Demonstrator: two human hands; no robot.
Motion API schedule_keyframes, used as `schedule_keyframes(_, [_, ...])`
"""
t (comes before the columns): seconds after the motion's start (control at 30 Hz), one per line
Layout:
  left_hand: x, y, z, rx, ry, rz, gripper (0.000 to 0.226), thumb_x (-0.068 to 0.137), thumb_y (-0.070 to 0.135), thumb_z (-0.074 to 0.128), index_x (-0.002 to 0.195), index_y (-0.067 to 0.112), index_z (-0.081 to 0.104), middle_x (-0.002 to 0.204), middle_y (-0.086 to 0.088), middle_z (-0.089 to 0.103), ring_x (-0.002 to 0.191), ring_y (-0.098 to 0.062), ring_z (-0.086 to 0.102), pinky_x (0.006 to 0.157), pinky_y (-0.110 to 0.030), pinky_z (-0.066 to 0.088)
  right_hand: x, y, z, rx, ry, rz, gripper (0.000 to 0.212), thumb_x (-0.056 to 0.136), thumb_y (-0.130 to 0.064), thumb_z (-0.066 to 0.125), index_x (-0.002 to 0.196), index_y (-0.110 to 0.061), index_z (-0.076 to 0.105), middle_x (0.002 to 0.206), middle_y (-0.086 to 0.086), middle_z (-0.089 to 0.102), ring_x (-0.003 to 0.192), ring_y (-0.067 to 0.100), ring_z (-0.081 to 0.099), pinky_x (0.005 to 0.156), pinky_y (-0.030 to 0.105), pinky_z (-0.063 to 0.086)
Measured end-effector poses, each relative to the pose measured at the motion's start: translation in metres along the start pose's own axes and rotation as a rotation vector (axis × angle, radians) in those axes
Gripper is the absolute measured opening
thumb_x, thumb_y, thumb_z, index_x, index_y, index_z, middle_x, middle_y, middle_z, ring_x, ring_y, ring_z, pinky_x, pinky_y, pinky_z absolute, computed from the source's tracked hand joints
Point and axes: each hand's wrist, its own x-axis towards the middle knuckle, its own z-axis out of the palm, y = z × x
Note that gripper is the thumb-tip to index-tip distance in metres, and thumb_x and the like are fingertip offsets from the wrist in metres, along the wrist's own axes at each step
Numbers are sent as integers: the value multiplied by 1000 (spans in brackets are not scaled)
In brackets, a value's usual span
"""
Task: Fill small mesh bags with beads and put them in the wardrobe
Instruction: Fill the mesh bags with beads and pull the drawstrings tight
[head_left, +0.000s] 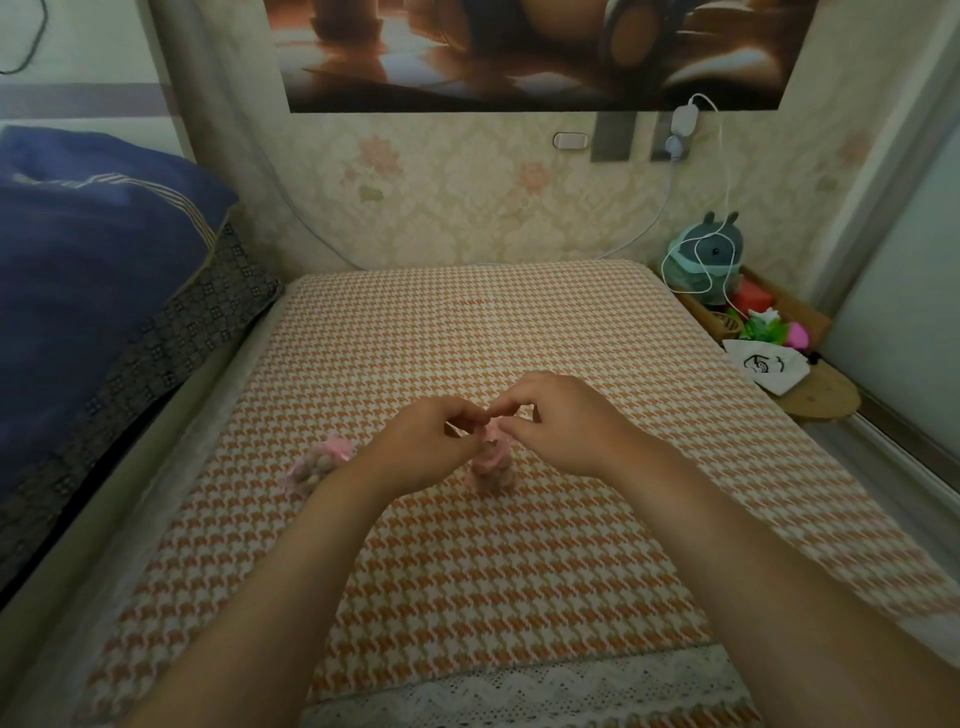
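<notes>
Head view: left hand (423, 441) and right hand (558, 423) meet fingertip to fingertip, pinching what are probably the drawstrings of a pink mesh bag (491, 467) standing on the houndstooth mattress (467, 571). Tying seems underway; next comes a firm knot. Another filled bag (317, 465) lies left.

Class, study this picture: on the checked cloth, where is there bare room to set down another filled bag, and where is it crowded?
Bare: the cloth between the hands and the wall, and its right side towards the shelf. Crowded: the middle, where the left hand and right hand hold one pink bag, with another bag left.
</notes>
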Motion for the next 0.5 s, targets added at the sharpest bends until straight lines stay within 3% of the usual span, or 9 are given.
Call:
schedule_keyframes(0.13, [2,-4,-2,-48,-18,-7,22,89,20,67,110,25,71,103,12,70,88,-8,68,76,-26,55,-8,-4,0,77,-79,69,57,71,-62,49,124,-46,62,101,-28,63,78,-7,59,74,24,52])
schedule_keyframes(0.27, [0,-8,-3,-110,-38,-19,34,86,13,67,112,34,62,97,14,73,88,-7,70,75,-27,56,-5,-3,5,47,-25,53,28,90,-42,68,117,-42,68,92,-24,67,80,-3,61,79,34,56])
schedule_keyframes(0.37, [-1,-11,-1,-180,-71,-50,43,85,18,67,121,37,54,98,13,74,90,-9,70,79,-31,57,-3,1,7,33,2,70,23,90,-28,73,112,-33,74,91,-21,69,80,-5,60,82,32,56])
schedule_keyframes(0.5, [0,-14,2,-129,-60,-51,36,84,25,67,119,32,60,98,9,72,90,-10,69,79,-30,56,-4,6,9,39,29,82,20,91,-25,72,109,-31,77,94,-19,70,79,-7,58,82,29,56])
